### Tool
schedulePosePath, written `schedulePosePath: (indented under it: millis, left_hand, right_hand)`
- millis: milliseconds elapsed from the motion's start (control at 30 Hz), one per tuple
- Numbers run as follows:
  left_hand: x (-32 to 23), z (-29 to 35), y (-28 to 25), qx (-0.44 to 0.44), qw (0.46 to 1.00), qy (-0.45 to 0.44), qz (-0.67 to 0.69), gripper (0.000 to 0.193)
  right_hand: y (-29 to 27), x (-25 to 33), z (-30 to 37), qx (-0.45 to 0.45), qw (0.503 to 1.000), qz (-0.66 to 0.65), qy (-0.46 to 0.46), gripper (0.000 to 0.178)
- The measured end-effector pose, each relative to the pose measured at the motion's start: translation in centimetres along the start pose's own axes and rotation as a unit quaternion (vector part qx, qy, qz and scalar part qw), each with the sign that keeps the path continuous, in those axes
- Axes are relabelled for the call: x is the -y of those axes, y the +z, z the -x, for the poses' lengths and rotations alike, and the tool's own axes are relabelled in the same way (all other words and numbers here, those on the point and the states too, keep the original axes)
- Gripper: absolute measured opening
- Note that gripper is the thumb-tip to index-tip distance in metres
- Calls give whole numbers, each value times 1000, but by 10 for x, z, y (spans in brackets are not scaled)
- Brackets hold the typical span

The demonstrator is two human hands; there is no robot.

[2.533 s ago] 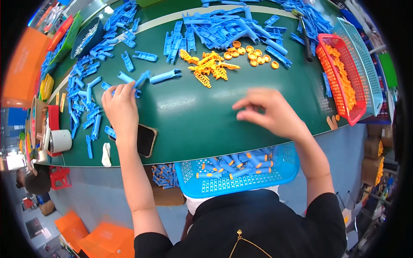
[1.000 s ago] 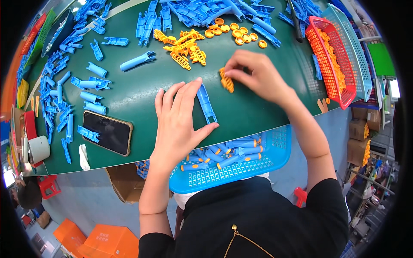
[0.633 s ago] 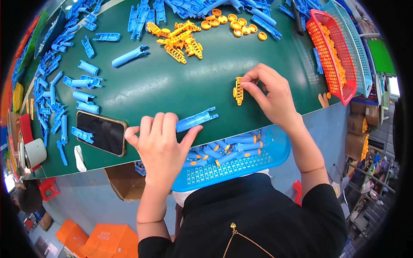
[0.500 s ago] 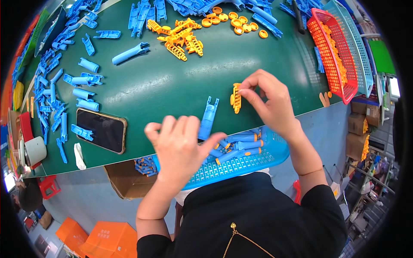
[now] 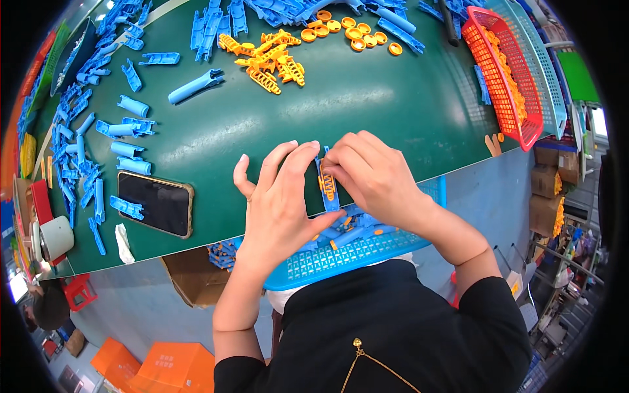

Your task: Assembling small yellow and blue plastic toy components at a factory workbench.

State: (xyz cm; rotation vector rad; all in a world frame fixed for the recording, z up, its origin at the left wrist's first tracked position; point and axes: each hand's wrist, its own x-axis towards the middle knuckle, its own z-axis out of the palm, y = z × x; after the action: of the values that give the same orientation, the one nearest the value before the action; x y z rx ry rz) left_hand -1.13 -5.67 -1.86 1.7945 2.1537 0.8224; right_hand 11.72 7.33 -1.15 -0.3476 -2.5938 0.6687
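A blue plastic half-shell [image 5: 332,205] lies on the table in front of me, its long axis pointing away. Inside its channel sits a yellow ribbed plastic piece [image 5: 329,186]. My left hand [image 5: 280,193] braces the shell from the left, thumb at its near end and fingertips by its far end. From the right, my right hand [image 5: 375,175] pinches the upper part of the yellow piece, partly covering it. A pile of similar yellow ribbed pieces [image 5: 265,60] lies farther back, beside small orange round caps [image 5: 354,33].
On my lap rests a blue basket [image 5: 321,268] of blue tubes with orange ends. A phone [image 5: 155,204] and scattered blue shells [image 5: 134,128] occupy the left. At the right edge stands a red basket [image 5: 481,49] of yellow parts. A single blue shell [image 5: 195,86] lies mid-table.
My right hand has brought the yellow ribbed piece leftward into the blue half-shell. My left hand has moved right and closed in around the shell, its fingers reaching farther forward.
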Motion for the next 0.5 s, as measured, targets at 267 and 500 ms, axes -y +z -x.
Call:
schedulePosePath:
  millis: [267,500]
  left_hand:
    - [-1,-4,0,-7,1000,12,-14,93]
    - [0,5,10,-176,971,139,-88,93]
  right_hand:
    - [-5,-8,-2,14,1000,-21,-15,19]
    - [-14,9,10,127,813,-504,262,27]
